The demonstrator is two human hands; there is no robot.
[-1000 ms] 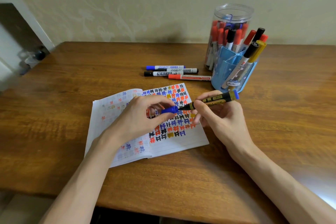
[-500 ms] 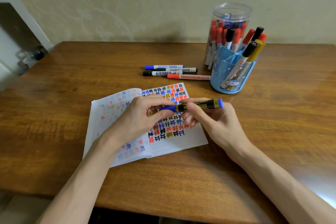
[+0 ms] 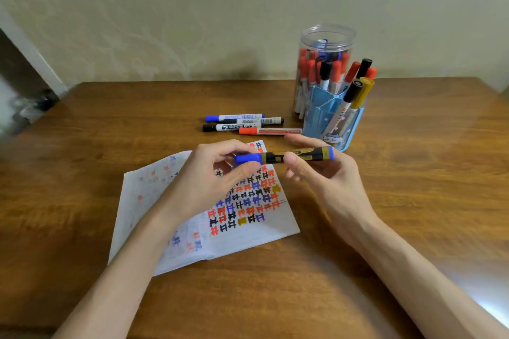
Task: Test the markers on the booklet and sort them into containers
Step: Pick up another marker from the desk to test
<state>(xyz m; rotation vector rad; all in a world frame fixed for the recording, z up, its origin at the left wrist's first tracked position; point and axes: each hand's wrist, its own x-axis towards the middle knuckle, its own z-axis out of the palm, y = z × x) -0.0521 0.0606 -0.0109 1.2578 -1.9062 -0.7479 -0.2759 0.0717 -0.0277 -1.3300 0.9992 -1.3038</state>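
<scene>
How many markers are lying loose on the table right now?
4, grouped behind the booklet, left of the blue holder: a blue marker farthest back, then a barcoded black marker, a black-capped marker, and a red marker nearest. None seems hidden.

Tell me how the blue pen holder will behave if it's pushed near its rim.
Likely top-heavy: tall markers stand well above the blue pen holder and lean right, so a high push may tip it. Probably light plastic; a low push should slide it across the smooth table. The clear jar behind may block it.
</scene>
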